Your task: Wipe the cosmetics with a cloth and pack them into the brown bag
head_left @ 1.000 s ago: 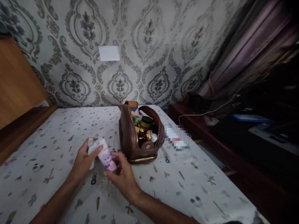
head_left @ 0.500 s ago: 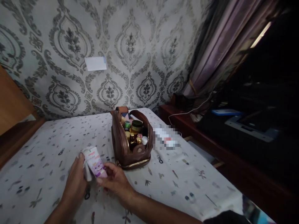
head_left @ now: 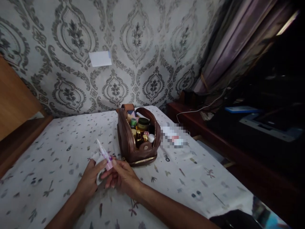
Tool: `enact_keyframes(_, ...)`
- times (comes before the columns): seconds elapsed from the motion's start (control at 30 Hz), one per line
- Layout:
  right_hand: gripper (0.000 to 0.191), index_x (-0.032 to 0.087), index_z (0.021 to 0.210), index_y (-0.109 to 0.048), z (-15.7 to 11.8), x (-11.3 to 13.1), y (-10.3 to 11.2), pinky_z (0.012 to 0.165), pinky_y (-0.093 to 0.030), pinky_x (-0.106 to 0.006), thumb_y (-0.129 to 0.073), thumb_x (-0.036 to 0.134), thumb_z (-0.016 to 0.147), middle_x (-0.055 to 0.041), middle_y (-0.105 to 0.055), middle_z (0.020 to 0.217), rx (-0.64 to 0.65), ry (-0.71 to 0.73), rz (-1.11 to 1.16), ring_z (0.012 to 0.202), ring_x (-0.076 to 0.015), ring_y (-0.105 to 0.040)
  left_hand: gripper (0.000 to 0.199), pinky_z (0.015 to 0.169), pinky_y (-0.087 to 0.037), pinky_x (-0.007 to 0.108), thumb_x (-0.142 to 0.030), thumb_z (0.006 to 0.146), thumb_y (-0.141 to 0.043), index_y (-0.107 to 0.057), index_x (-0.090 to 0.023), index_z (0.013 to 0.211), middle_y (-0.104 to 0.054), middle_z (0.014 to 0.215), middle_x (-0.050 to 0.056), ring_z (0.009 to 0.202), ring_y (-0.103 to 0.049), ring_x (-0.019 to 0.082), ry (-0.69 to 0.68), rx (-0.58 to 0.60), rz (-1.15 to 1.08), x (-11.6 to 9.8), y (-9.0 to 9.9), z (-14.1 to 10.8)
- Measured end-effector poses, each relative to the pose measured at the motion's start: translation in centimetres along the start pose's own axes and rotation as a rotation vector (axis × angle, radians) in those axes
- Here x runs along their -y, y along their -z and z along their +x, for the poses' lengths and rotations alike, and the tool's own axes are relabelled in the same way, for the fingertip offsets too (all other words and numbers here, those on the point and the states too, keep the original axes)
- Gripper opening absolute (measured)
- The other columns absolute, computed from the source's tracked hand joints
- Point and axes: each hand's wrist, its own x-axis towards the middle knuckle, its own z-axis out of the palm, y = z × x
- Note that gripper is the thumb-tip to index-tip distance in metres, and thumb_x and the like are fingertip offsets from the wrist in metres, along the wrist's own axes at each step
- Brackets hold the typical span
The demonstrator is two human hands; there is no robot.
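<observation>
A small white, pink and purple squeeze tube [head_left: 105, 156] is turned edge-on, its crimped end pointing up and away. My right hand [head_left: 124, 175] pinches the tube near its pink cap end, with thumb and fingers closed. My left hand [head_left: 89, 175] is closed around a crumpled white cloth or tissue [head_left: 98, 178], partly hidden by the fingers, and its thumb comes up against the tube's side. Just beyond both hands stands an open brown leather toiletry bag [head_left: 126, 149], packed with jars, gold-capped bottles [head_left: 138, 135] and a dark-lidded jar [head_left: 143, 123].
A white patterned sheet [head_left: 71, 133] covers the table. Right of the bag lies a blurred-out item [head_left: 175, 136]. Dark red furniture [head_left: 173, 109] with a white cable borders the right side; a wooden panel [head_left: 16, 105] stands at left. Patterned wallpaper rises behind.
The tube has turned from showing its printed face to edge-on. My hands have come closer together, and my left thumb now meets the tube. The view has shifted slightly.
</observation>
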Motion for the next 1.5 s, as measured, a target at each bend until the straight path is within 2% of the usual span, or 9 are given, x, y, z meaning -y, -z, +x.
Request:
enact_keyframes(0.23,0.064,0.017,0.085,-0.056,-0.2,-0.1,0.2,0.042,-0.035,-0.018,-0.070,0.077,0.067,0.0019,-0.064,0.061,-0.056,-0.023,-0.198,0.044,-0.0083,-0.056,0.054,0.036,-0.038,0.024,-0.068,0.074,-0.068,-0.053,-0.020,0.055,-0.049,0.040,-0.003,0.035,-0.046,0.013,-0.113,-0.070,0.242,0.1,0.8,0.4)
enact_keyframes(0.4,0.065,0.019,0.094,-0.055,-0.3,-0.1,0.4,0.037,-0.032,-0.018,-0.074,0.074,0.065,0.0089,-0.055,0.055,-0.135,0.072,-0.332,0.039,-0.0053,-0.042,0.053,0.049,-0.041,0.024,-0.068,0.071,-0.070,-0.055,-0.020,0.056,-0.052,0.048,-0.002,0.050,-0.048,0.014,-0.295,-0.184,0.503,-0.8,1.0,0.2)
enact_keyframes(0.6,0.076,0.019,0.125,-0.052,-0.8,0.3,-0.2,0.040,-0.039,-0.018,-0.079,0.061,0.069,0.0052,-0.060,0.066,-0.134,0.201,-0.307,0.051,-0.0091,-0.050,0.037,0.061,-0.050,0.027,-0.056,0.075,-0.072,-0.062,-0.020,0.072,-0.062,0.062,0.000,0.062,-0.058,0.019,-0.339,0.077,0.622,-0.9,1.3,0.4)
enact_keyframes(0.73,0.055,0.018,0.113,-0.060,-1.9,2.3,-0.7,0.045,-0.041,-0.020,-0.071,0.059,0.078,0.0032,-0.057,0.070,-0.092,0.267,-0.342,0.054,-0.0096,-0.048,0.036,0.061,-0.050,0.025,-0.053,0.077,-0.071,-0.068,-0.019,0.087,-0.066,0.069,0.001,0.066,-0.061,0.019,-0.294,0.223,0.596,-1.8,2.0,0.7)
enact_keyframes(0.83,0.031,0.015,0.087,-0.067,-3.1,5.0,-0.7,0.052,-0.037,-0.021,-0.065,0.046,0.087,0.0024,-0.052,0.068,-0.147,0.398,-0.580,0.059,-0.0097,-0.046,0.033,0.064,-0.049,0.024,-0.049,0.074,-0.075,-0.070,-0.020,0.090,-0.068,0.075,0.002,0.069,-0.062,0.019,-0.310,0.290,0.627,-3.1,2.5,0.8)
enact_keyframes(0.93,0.016,0.015,0.076,-0.070,-4.3,7.6,-0.5,0.059,-0.036,-0.022,-0.066,0.026,0.087,0.0004,-0.055,0.073,-0.216,0.533,-0.925,0.068,-0.0112,-0.052,0.036,0.062,-0.049,0.025,-0.048,0.065,-0.079,-0.071,-0.020,0.087,-0.069,0.076,0.002,0.067,-0.062,0.020,-0.327,0.199,0.668,-3.9,3.0,0.8)
enact_keyframes(1.2,0.014,0.014,0.077,-0.066,-6.4,9.9,-1.2,0.059,-0.032,-0.026,-0.063,0.020,0.090,-0.0024,-0.063,0.076,-0.021,0.579,-1.570,0.066,-0.0127,-0.054,0.042,0.063,-0.051,0.028,-0.053,0.061,-0.080,-0.072,-0.018,0.081,-0.068,0.068,0.004,0.066,-0.060,0.021,-0.285,-0.016,0.484,-2.9,3.5,1.2)
enact_keyframes(1.37,0.023,0.016,0.074,-0.066,-5.4,10.7,-1.6,0.057,-0.036,-0.024,-0.060,0.029,0.092,-0.0009,-0.060,0.068,-0.177,0.589,-1.135,0.062,-0.0122,-0.054,0.041,0.063,-0.051,0.027,-0.050,0.055,-0.086,-0.068,-0.017,0.071,-0.068,0.064,0.003,0.064,-0.061,0.020,-0.212,0.051,0.327,-2.8,2.5,0.3)
enact_keyframes(1.5,0.036,0.018,0.080,-0.065,-4.2,9.9,-2.2,0.058,-0.041,-0.025,-0.076,0.052,0.076,0.0018,-0.059,0.065,-0.197,0.386,-0.545,0.059,-0.0124,-0.053,0.042,0.057,-0.050,0.026,-0.043,0.049,-0.090,-0.062,-0.019,0.069,-0.069,0.062,0.000,0.060,-0.062,0.017,-0.126,-0.058,0.158,-1.1,2.0,-0.6)
